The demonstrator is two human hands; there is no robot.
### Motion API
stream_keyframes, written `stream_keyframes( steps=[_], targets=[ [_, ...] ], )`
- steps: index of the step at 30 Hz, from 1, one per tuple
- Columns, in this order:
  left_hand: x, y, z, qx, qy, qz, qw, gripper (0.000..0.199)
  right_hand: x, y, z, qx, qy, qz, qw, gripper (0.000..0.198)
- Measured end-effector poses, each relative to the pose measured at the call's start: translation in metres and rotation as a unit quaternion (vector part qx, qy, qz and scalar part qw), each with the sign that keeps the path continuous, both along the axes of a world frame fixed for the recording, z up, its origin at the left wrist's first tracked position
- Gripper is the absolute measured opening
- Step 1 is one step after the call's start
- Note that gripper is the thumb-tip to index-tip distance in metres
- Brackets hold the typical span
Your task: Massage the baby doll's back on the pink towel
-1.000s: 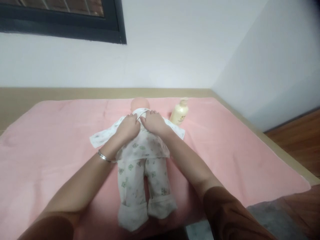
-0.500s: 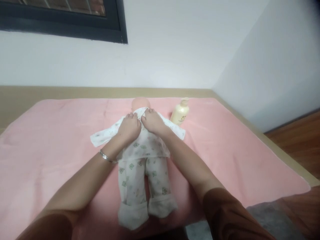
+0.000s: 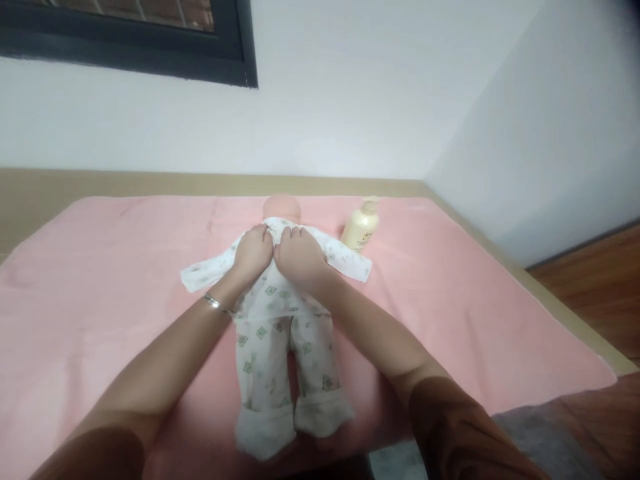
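Note:
A baby doll [image 3: 281, 205] lies on its back or front, I cannot tell which, with its bare head at the far end. It wears a white long-sleeved shirt [image 3: 285, 293] and white trousers [image 3: 265, 363], both with a small green print; the trouser cuffs are folded up. My left hand [image 3: 254, 250] is closed on the upper part of the shirt, just below the neck. Right beside it, my right hand [image 3: 300, 253] is curled onto the same stretch of cloth. Both hands hide the fabric under their fingers. The sleeves spread out to either side.
Near the doll's right-hand sleeve stands a pale yellow pump bottle [image 3: 361, 227]. A pink mat [image 3: 450, 300] covers the light wooden surface [image 3: 150, 181], which meets a white wall [image 3: 340, 100]. A dark window frame [image 3: 235, 60] is at upper left.
Both hands have slid slightly down from the collar toward the chest, and their fingers are more curled. More of the neckline shows, lying flatter. The doll and bottle have stayed put.

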State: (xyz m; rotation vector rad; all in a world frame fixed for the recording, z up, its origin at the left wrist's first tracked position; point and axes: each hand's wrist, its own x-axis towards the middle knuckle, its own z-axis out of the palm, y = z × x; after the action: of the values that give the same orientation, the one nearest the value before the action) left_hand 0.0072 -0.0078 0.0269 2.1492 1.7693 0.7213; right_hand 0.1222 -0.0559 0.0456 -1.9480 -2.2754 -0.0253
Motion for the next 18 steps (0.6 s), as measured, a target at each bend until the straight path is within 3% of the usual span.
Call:
stream_keyframes(
  steps=[6,12,18],
  targets=[
    [0.0,0.002,-0.019,0.055,-0.065,0.011,0.996,0.05,0.003,0.007,0.001,0.003,0.047,0.034,0.998,0.047],
    [0.001,0.0,-0.025,0.089,-0.063,0.0,0.994,0.049,0.022,0.037,-0.005,-0.03,0.15,-0.018,0.988,0.053],
    [0.001,0.001,-0.026,0.087,-0.086,-0.005,0.992,0.05,0.024,0.025,0.011,0.087,0.185,0.059,0.977,0.049]
  ],
)
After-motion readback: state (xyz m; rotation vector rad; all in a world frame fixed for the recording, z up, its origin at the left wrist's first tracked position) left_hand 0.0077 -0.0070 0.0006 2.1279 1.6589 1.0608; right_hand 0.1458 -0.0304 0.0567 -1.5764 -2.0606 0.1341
